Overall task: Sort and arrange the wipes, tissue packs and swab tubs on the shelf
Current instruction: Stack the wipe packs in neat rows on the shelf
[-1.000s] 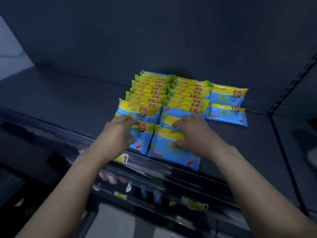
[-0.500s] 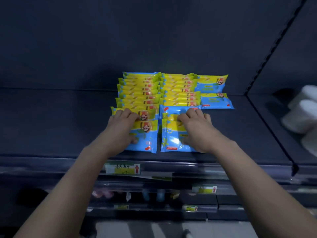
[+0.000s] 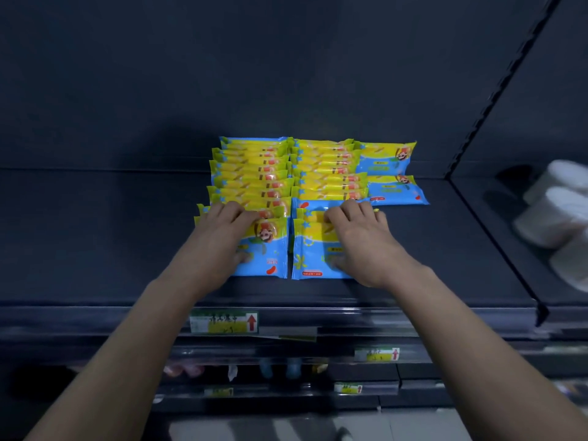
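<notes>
- Your left hand (image 3: pixel 219 237) lies on the front left pack (image 3: pixel 270 253). The fingers curl over its far edge and the thumb presses on its blue face, so the hand grips the pack.
- Your right hand (image 3: pixel 359 246) grips the front right pack (image 3: pixel 310 253) in the same way, with fingers hooked over the far edge and the thumb on the face.
- Both front packs lie flat on the dark shelf (image 3: pixel 95 233), side by side with a narrow gap between them. They are near the front edge, at 6 o'clock of the stock.
- At 12 o'clock of the front left pack, the left row (image 3: pixel 251 173) of blue-and-yellow packs overlaps like shingles and runs toward the back wall.
- At 12 o'clock of the front right pack, the right row (image 3: pixel 324 167) is laid in the same manner, close against the left row.
- At 3 o'clock of the right row, two flat packs (image 3: pixel 385 160) lie face up, one behind the other, just beside the row.
- White rolls (image 3: pixel 560 214), blurred, sit in the next bay at 3 o'clock, well apart from the packs.
- A price label (image 3: pixel 224 323) with a red arrow is fixed to the shelf's front rail, at 6 o'clock of your left hand.
</notes>
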The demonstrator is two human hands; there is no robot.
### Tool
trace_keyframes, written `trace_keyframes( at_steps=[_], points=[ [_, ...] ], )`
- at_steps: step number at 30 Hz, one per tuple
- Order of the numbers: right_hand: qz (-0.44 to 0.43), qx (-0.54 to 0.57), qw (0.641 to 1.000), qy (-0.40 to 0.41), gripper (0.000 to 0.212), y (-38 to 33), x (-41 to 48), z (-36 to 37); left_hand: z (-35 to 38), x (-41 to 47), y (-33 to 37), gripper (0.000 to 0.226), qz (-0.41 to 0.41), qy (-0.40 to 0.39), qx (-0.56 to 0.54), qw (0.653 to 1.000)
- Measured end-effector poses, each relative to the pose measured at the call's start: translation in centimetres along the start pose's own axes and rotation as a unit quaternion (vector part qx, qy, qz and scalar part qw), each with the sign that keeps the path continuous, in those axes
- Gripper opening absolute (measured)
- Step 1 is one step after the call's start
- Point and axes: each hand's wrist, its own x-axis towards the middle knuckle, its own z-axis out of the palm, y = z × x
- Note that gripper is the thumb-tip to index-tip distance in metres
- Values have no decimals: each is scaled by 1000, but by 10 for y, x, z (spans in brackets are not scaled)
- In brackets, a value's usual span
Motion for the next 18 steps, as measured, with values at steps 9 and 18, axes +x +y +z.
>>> trace_keyframes(
  at_steps=[9, 18],
  points=[
    [9, 54, 998, 15, 59, 12, -6, -4, -2, 2, 7, 72, 6, -25, -59, 998],
    [89, 96, 988, 84, 43, 97, 6, -21, -3, 63, 73, 39, 77, 69, -146, 984]
  ],
)
